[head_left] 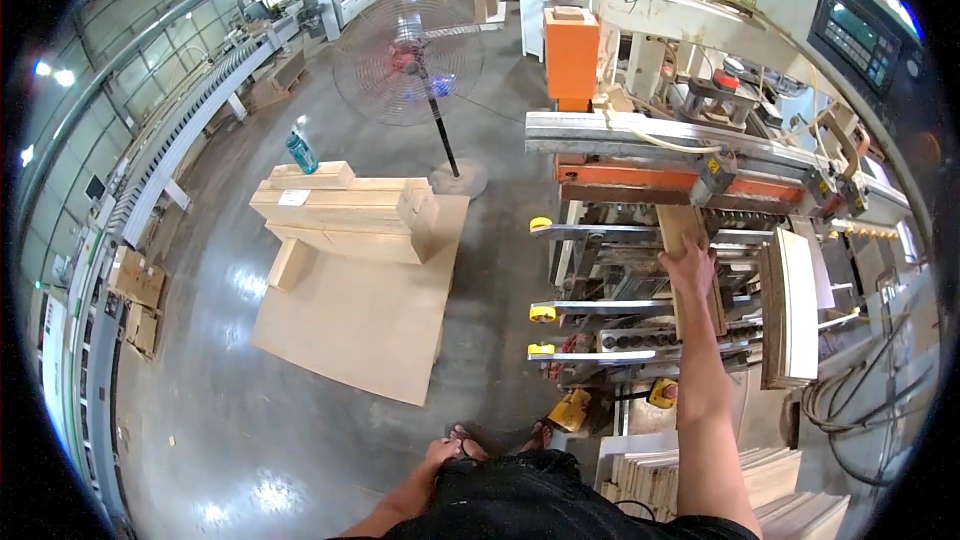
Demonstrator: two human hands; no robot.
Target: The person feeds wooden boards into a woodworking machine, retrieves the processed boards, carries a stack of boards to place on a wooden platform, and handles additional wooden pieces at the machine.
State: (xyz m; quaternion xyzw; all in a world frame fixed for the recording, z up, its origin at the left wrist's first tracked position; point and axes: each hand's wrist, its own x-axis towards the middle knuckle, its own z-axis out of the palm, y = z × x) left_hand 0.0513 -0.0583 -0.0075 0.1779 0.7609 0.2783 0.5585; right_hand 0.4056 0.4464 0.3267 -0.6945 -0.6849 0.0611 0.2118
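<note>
Wooden board (676, 224) is touched by the spread right grip (690, 264) at three o'clock; left grip (442, 451), at six, can't be read.

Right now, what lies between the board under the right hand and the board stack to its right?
In the head view, metal rails cross between the board and the stack.

Wooden board (675, 222) partly out of sight beneath right hand (690, 266)
</note>
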